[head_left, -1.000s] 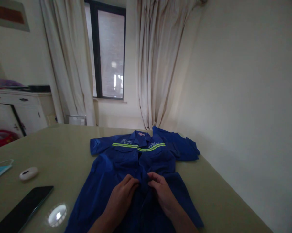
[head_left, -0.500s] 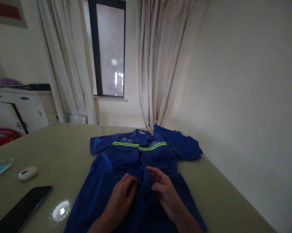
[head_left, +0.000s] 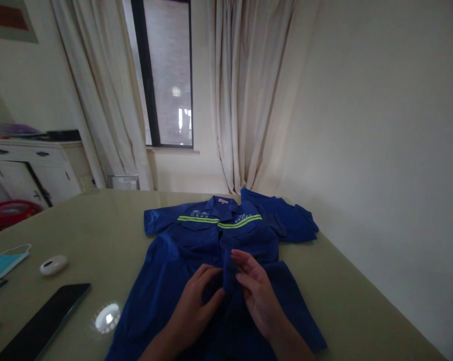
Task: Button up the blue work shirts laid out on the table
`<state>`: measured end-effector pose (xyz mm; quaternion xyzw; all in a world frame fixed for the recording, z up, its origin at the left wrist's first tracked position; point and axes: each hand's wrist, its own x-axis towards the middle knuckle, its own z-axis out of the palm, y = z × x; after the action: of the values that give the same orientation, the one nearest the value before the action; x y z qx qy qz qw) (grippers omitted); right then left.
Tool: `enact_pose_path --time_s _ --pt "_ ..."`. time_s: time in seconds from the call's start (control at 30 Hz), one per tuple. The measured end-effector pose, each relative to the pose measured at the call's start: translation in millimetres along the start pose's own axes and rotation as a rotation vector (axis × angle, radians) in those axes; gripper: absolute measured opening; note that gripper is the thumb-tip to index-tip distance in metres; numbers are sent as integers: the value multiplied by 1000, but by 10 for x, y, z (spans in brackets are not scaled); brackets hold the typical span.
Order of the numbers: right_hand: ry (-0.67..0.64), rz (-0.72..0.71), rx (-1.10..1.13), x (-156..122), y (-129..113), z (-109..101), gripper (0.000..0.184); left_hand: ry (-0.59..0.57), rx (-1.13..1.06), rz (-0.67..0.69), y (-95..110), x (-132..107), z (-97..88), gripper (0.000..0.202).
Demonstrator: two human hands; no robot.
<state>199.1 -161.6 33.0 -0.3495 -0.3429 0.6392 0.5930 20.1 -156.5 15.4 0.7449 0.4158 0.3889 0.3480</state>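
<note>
A blue work shirt [head_left: 196, 239] with yellow-green reflective stripes lies face up on the table, its collar at the far end. Its upper front is closed, and dark blue cloth runs down toward me under both hands. My right hand [head_left: 254, 288] pinches the edge of the front placket between thumb and fingers, lifting it a little. On the other side of the placket, my left hand [head_left: 196, 301] has its fingers and thumb curved around the cloth at the opening. Any button between the fingers is hidden.
More folded blue cloth [head_left: 286, 215] lies at the far right by the wall. To the left on the greenish table [head_left: 98, 225] are a black phone [head_left: 41, 321], a white oval case [head_left: 53, 264] and a light-blue face mask [head_left: 6, 263]. A white cabinet [head_left: 56, 173] stands beyond.
My left hand has moved right, closer to the placket and my right hand. Its thumb now reaches the cloth edge. The whole view has shifted slightly.
</note>
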Motion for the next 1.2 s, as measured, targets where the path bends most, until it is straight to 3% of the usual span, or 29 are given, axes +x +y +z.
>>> enact_pose_path --time_s 0.2,0.33,0.47,0.67,0.8,0.93,1.07,1.2 --pt "-99 -62 -4 -32 86 38 60 -115 -462 -139 7 40 44 39" --pt "-112 -77 -27 -31 93 38 73 -65 -558 -234 -103 76 78 35" --pt "-74 -86 -165 -48 65 35 60 16 -457 -229 -177 109 156 33" --pt "51 -181 -857 -56 18 -16 15 79 -373 -204 -186 113 126 35" --pt "194 -214 -893 -42 24 -54 22 152 -126 -116 -215 80 41 31" --pt "314 -359 -905 -86 69 -38 27 33 207 -74 -234 38 11 29" --pt "316 -471 -1088 -148 141 -1 25 -86 423 -59 -233 29 59 17" --pt "324 -535 -1182 -147 190 -6 20 -116 559 63 -233 9 79 25"
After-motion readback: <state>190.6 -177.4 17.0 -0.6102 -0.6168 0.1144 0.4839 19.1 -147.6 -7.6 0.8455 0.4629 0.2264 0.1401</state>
